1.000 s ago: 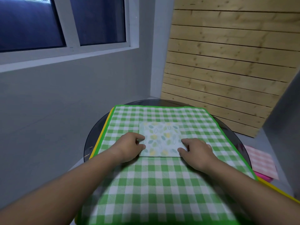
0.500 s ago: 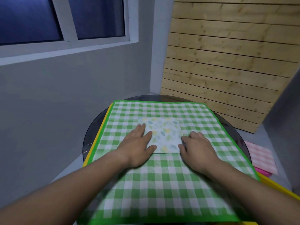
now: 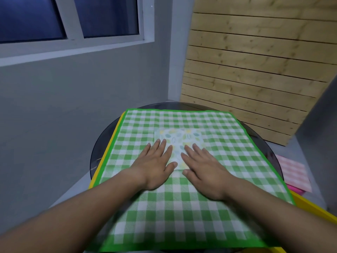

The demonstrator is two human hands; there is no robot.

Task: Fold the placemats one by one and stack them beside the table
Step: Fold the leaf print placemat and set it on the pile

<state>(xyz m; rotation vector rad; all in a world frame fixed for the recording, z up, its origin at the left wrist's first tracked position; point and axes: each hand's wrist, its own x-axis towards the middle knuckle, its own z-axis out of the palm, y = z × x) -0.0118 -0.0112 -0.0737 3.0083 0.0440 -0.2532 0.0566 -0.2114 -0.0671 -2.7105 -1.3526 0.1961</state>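
A small folded placemat with a leaf and lemon print (image 3: 179,138) lies in the middle of a large green-and-white checked placemat (image 3: 182,207). That checked mat is spread over a round dark glass table (image 3: 102,143), with a yellow mat's edge (image 3: 113,139) showing under it. My left hand (image 3: 156,165) lies flat with straight fingers, its fingertips on the folded mat's left part. My right hand (image 3: 204,170) lies flat too, fingers spread, pressing the folded mat's near right part.
A folded pink checked placemat (image 3: 293,172) lies on a brighter pink one on the floor to the right of the table. A grey wall with a window stands to the left. A wooden slat wall (image 3: 255,70) rises behind the table.
Both hands went from curled fingers at the folded mat's side edges to flat palms, and slid inward and forward onto it. The camera tilted slightly.
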